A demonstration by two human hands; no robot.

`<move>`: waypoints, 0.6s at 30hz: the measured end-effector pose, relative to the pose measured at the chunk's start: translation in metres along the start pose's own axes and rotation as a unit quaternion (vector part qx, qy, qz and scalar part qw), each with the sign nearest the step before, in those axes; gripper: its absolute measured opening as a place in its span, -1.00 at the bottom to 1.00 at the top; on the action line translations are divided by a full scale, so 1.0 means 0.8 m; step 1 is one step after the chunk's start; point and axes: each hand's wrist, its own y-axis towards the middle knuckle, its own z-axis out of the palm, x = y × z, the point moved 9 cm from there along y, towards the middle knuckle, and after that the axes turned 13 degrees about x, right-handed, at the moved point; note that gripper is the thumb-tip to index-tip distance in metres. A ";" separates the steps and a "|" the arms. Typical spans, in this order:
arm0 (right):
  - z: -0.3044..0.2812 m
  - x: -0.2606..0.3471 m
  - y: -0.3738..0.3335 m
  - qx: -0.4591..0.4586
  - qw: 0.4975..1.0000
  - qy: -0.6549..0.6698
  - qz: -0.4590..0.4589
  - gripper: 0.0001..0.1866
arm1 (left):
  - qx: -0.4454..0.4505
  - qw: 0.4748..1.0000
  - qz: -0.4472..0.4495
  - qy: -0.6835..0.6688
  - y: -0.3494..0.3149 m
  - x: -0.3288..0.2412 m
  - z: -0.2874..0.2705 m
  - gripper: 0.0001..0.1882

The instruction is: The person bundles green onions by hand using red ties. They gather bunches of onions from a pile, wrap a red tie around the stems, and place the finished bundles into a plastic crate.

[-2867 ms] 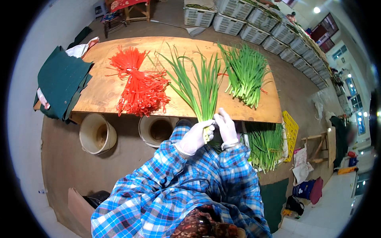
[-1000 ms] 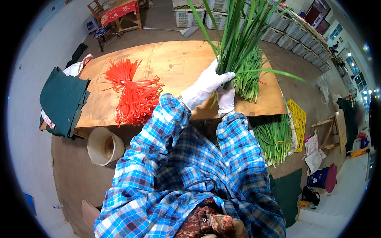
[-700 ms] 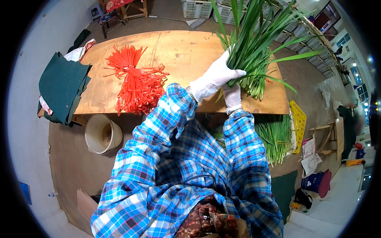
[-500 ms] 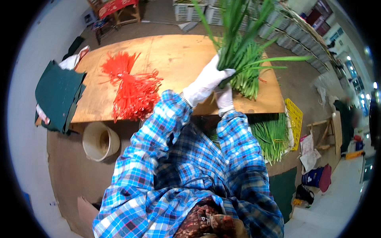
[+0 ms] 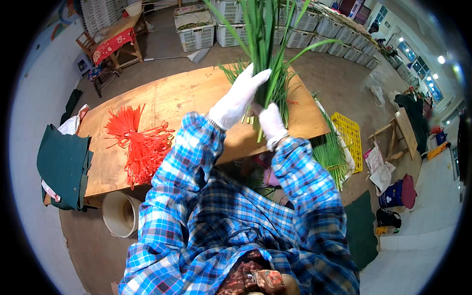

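Note:
My left hand (image 5: 236,101), in a white glove, is closed round a bunch of garlic chives (image 5: 260,42) held upright over the table's right part. The long flat leaves fan upward past the top edge. Lower down, my right hand (image 5: 272,121), also gloved, has its fingers curled against the pale stem ends of the same bunch. More chives (image 5: 281,98) lie on the table just behind, partly hidden by the held ones. To the left, a bundle of red plastic ties (image 5: 150,147) spreads over the wooden table (image 5: 189,96).
Below the table's right edge stands a container of chives (image 5: 330,157), beside a yellow plastic crate (image 5: 348,140). A white bucket (image 5: 119,216) is at the near left. Dark green cloth (image 5: 64,164) hangs over the left end. Stacked white crates (image 5: 196,37) line the back.
The view has shifted, with the table lower and more of the back showing. The chives remain in my left hand, and my right hand now shows in front of the stem ends.

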 end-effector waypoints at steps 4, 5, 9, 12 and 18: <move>-0.053 0.027 0.007 -0.011 0.996 0.023 0.081 -0.81 | 0.047 0.993 -0.070 0.084 0.070 0.008 0.024 -0.70; -0.065 0.024 0.010 -0.015 0.993 0.059 0.100 -0.80 | 0.048 0.991 -0.091 0.084 0.085 0.016 0.025 -0.71; -0.093 0.004 0.029 -0.008 0.983 0.113 0.147 -0.79 | 0.058 0.988 -0.087 0.111 0.133 0.051 0.012 -0.68; -0.110 -0.032 0.044 -0.009 0.974 0.110 0.198 -0.80 | 0.044 0.985 -0.074 0.151 0.159 0.093 -0.017 -0.66; -0.126 -0.098 0.049 -0.014 0.952 0.091 0.293 -0.77 | 0.003 0.962 -0.111 0.251 0.167 0.180 -0.083 -0.44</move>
